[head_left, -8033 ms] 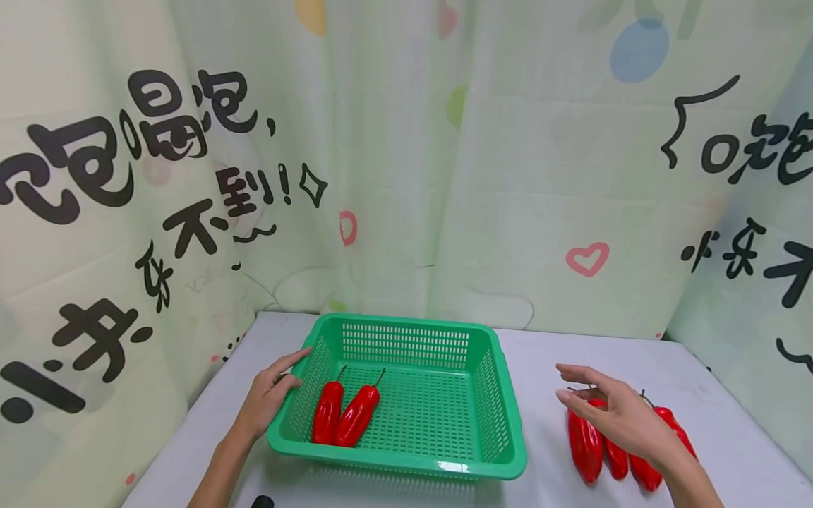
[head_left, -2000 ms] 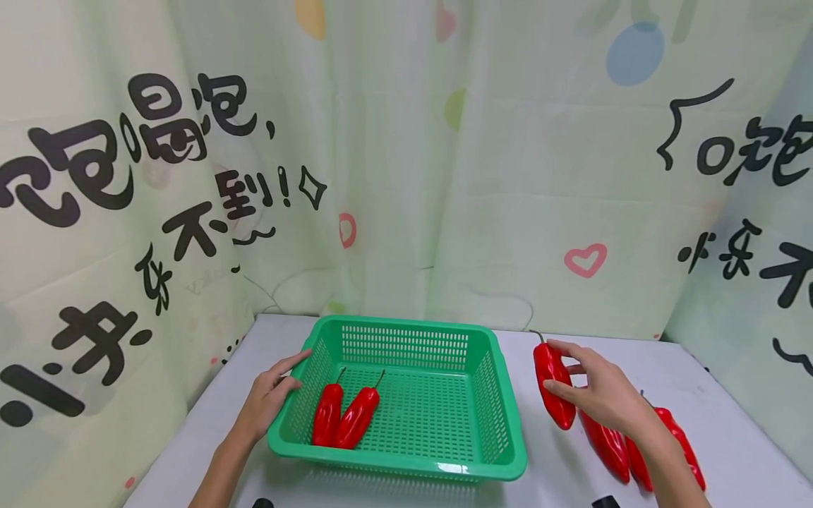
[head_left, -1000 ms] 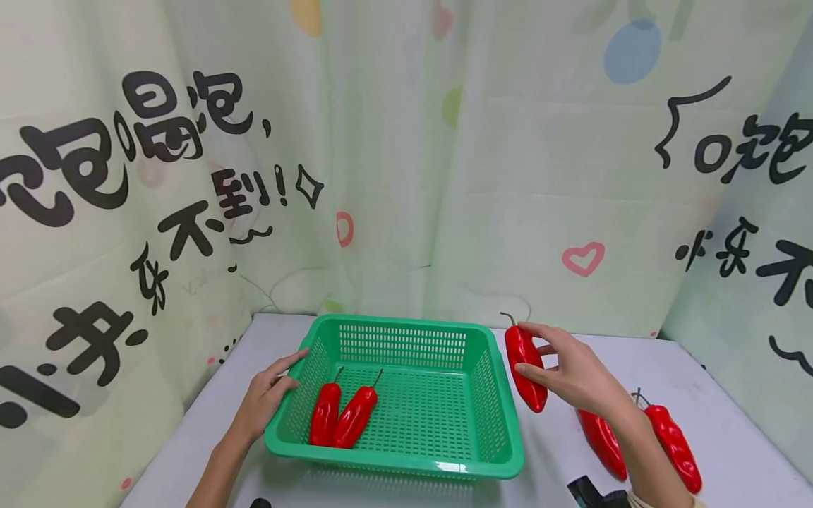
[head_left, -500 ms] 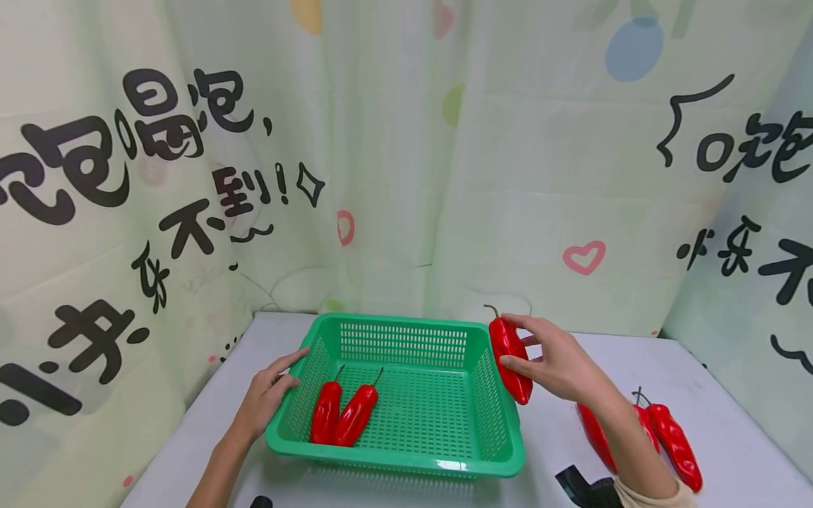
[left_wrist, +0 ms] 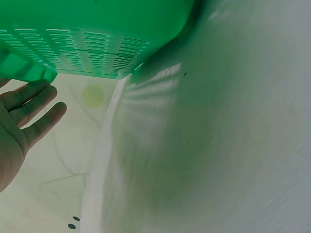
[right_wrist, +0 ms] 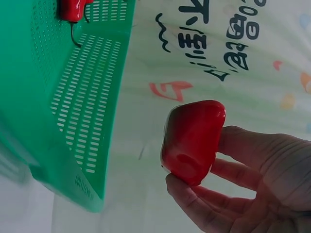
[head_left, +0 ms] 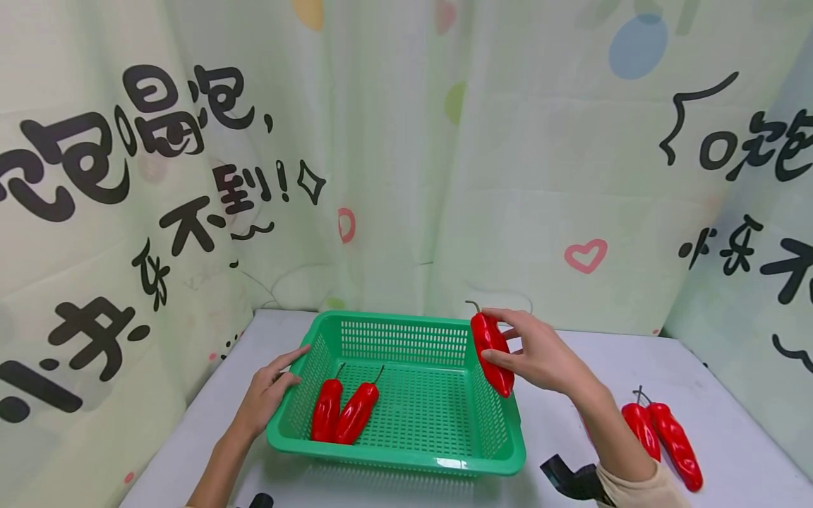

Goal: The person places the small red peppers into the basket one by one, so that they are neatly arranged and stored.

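My right hand [head_left: 540, 353] pinches a red chili pepper [head_left: 490, 356] between thumb and fingers, stem pointing up and left. The pepper hangs above the right side of a green plastic basket [head_left: 394, 460]; in the right wrist view the held pepper [right_wrist: 193, 141] appears end-on. Two more red peppers [head_left: 327, 409] lie side by side at the basket's left. At the left rim, my left hand [head_left: 267, 395] rests with outstretched fingers touching the basket. Those fingers [left_wrist: 43, 124] look straight in the left wrist view.
Right of the basket, several red peppers [head_left: 676, 444] lie on the white table [head_left: 552, 430], one mostly hidden by my right forearm. A black strap [head_left: 574, 480] is at my right wrist. A printed curtain [head_left: 406, 155] encloses the back and sides.
The right hand took a pepper from the pile on the right and carried it left to above the basket's right side. My left hand stays at the left rim.
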{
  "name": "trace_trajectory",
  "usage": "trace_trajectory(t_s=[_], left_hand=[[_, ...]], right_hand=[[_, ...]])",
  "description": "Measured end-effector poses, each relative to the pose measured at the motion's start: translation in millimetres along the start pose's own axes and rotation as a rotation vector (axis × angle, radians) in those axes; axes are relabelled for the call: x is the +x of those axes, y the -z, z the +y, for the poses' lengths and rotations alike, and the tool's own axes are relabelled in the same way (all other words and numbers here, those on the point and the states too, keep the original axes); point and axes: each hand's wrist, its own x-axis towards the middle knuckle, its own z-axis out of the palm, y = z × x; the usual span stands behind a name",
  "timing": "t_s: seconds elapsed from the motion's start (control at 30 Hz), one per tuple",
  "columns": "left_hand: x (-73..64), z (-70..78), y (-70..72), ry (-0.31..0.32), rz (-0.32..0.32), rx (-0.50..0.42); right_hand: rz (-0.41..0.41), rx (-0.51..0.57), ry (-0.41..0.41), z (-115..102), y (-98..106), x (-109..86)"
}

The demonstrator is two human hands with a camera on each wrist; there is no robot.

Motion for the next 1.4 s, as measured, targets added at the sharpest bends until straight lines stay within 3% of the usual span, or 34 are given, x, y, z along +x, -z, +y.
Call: trace_trajectory(t_s=[0.5, 1.4], left_hand=[[-0.8, 4.6, 1.9, -0.026, -0.004, -0.002], [-0.4, 4.4, 0.2, 0.009, 0.004, 0.002]], right_hand=[[-0.057, 0.000, 0.036, -8.6, -12.9, 18.2], [-0.164, -0.018, 0.056, -22.2, -45.0, 44.9]])
